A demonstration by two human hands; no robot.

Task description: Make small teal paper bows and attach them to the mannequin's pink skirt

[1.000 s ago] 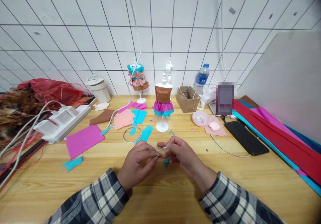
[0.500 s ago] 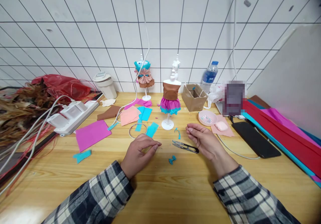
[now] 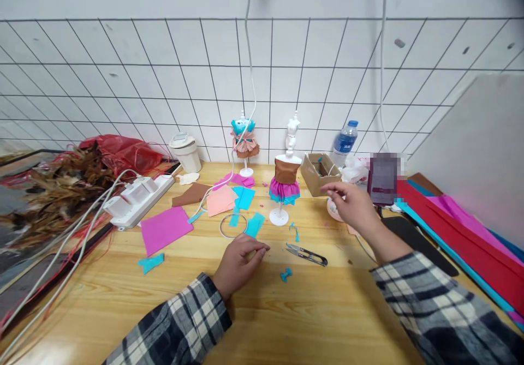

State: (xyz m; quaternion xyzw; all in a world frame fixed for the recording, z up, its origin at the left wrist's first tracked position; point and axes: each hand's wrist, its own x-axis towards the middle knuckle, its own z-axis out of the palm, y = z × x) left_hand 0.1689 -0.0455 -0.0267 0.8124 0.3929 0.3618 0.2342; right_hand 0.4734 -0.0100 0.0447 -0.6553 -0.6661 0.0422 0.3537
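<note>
My left hand (image 3: 241, 264) hovers low over the table, thumb and forefinger pinched; whatever sits between the tips is too small to name. Just right of it lies a small turquoise fabric bow (image 3: 286, 274). Black-handled thread snips (image 3: 307, 254) rest beyond the bow, with a thin turquoise scrap (image 3: 295, 232) behind them. My right hand (image 3: 357, 205) is raised in front of the cardboard box, its fingertips pinched on something I cannot make out. It partly hides a pink dish (image 3: 333, 210). A small white dress form (image 3: 279, 217) wears a brown top (image 3: 286, 171) and magenta skirt (image 3: 284, 190).
Behind stand a second dressed form (image 3: 245, 142), a cardboard box (image 3: 314, 182), a water bottle (image 3: 345, 140) and a lidded cup (image 3: 186, 152). Left are a magenta sheet (image 3: 166, 229), a metal ring (image 3: 233, 236) and a power strip (image 3: 141, 201). Fabric rolls (image 3: 458, 234) line the right.
My right hand has moved up, forward and to the right, away from the snips to near the box and dish. The left hand keeps its pinch. The whole view has tilted upward.
</note>
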